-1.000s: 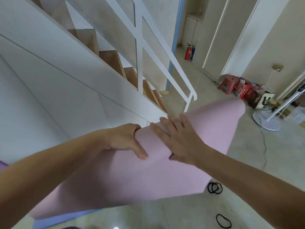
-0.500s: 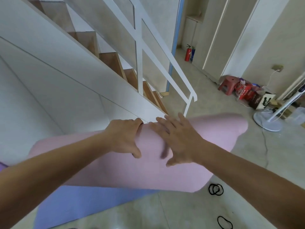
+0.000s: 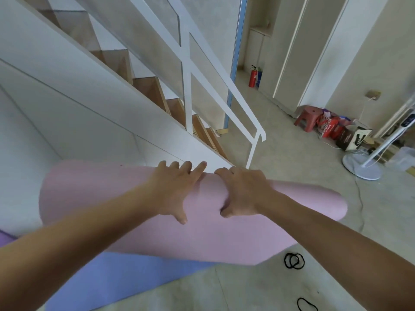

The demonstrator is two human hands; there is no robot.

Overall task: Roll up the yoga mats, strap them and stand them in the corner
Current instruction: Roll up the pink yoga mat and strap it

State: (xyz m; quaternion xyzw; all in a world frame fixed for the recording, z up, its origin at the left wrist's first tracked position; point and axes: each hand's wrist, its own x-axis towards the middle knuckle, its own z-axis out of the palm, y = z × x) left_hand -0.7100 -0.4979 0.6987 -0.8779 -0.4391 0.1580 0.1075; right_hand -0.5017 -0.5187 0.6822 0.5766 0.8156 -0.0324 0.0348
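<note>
In the head view, the pale pink foam yoga mat (image 3: 292, 205) is lying partly rolled just in front of the white staircase side panel (image 3: 89, 131). Its unrolled sheet is trailing back toward the person, over a flat periwinkle-blue mat (image 3: 125, 279) on the floor. Whether the roll itself is resting on the floor or being lifted slightly cannot be told from here.

The left hand (image 3: 177, 191) is pressing on top of the roll with its fingers (image 3: 186, 167) fairly straight and spread, thumb pointing back toward the person. This looks like a flat push to keep the coil tight. The right hand (image 3: 242, 191) is sitting just beside it, fingers curled over the far crest of the roll and thumb tucked against the near side. It is gripping the foam, probably to drag the next turn round. Both hands are working near the middle of the roll (a sensible spot for keeping the ends even).

The roll's long axis is running left to right across the frame, dipping a little toward the right, where its rounded end is pointing at open floor.

Two black elastic loops (image 3: 294, 261) are lying on the floor near the sheet's right corner, presumably waiting as straps.
</note>
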